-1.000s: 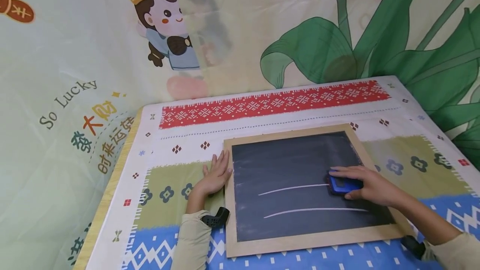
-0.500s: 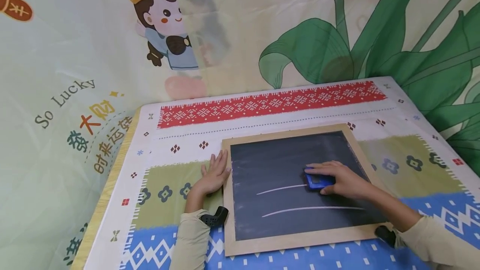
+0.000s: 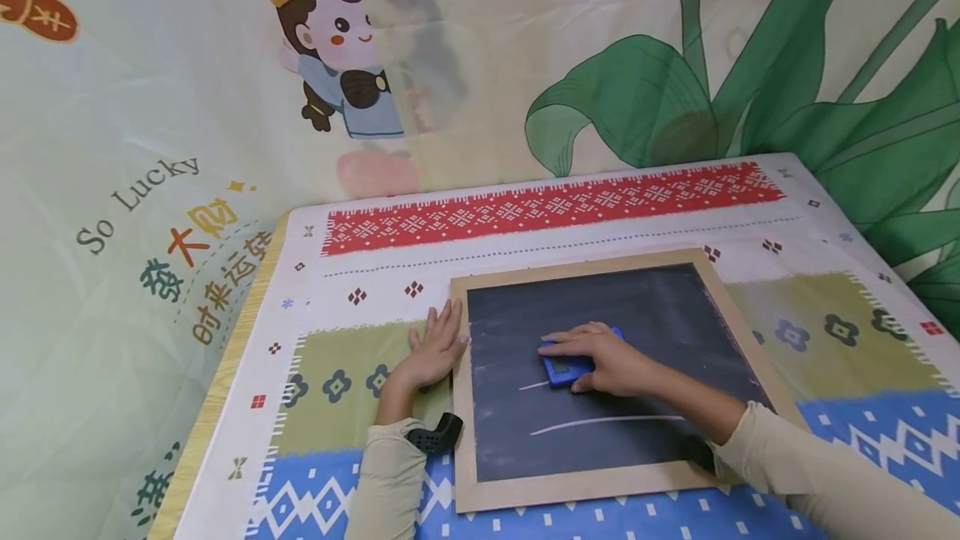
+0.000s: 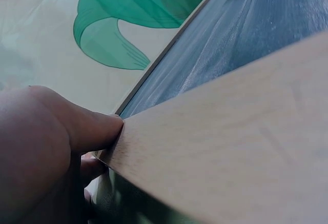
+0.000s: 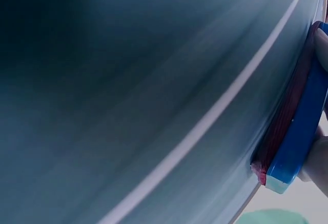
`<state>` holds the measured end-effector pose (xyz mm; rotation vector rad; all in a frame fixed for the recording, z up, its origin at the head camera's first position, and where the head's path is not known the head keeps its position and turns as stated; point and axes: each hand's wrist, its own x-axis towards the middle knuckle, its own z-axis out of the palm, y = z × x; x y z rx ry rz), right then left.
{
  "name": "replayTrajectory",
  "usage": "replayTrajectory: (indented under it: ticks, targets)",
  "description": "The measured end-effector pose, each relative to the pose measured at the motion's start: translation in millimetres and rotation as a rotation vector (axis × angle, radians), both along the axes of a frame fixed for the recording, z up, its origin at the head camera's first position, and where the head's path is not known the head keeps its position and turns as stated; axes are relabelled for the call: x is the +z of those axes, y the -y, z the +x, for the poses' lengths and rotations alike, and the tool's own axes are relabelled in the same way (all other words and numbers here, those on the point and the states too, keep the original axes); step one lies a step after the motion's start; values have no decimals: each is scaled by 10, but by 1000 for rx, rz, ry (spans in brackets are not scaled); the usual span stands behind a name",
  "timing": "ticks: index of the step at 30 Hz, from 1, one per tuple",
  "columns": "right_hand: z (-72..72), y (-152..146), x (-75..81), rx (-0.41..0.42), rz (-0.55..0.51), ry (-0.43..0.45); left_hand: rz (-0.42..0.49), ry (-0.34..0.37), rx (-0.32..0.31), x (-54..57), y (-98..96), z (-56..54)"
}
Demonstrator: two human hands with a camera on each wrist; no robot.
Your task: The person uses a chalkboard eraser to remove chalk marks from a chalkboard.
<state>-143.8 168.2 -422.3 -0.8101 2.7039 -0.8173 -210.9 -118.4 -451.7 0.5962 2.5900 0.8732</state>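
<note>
A blackboard [image 3: 517,315] in a pale wooden frame lies on the table. My right hand [image 3: 611,359] grips a blue blackboard eraser [image 3: 567,367] over the left part of the upper chalk line [image 3: 531,387], of which only a short piece shows. Below it runs a longer white chalk line [image 3: 577,423], partly behind my right forearm. In the right wrist view the dark red felt [image 5: 287,106] of the eraser lies against the board. My left hand [image 3: 431,357] rests at the frame's left edge with fingers extended; its thumb [image 4: 97,131] touches the frame [image 4: 215,142].
A patterned tablecloth [image 3: 540,202] covers the table, whose wooden left edge [image 3: 217,398] is exposed. Behind the table hangs a printed cloth [image 3: 480,48] with green leaves and a cartoon figure. Black wrist devices [image 3: 438,433] are worn on both arms.
My right hand has slid the eraser leftward along the upper chalk line, and most of that line is gone. The left hand has stayed at the frame's edge.
</note>
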Motion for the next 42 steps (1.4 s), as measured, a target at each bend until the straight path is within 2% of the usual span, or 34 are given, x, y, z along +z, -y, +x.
replayTrajectory:
  ticks: [5, 14, 19, 28, 33, 42]
  targets:
    - [-37, 198, 6, 41, -11, 13, -7, 2, -2, -8, -16, 1]
    - [-54, 473, -26, 38, -35, -37, -14, 8, 18, -12, -9, -7]
    - [-51, 667, -9, 47, -14, -51, -18, 3, 8, -37, -15, -5]
    - [-26, 988, 25, -2, 8, -55, -8, -5, -3, -13, -11, -7]
    - [-15, 1051, 24, -35, 42, -74, -3, -12, -12, -2, -23, -15]
    - [2, 1035, 53, -16, 62, -57, -7, -10, -6, -3, -13, 0]
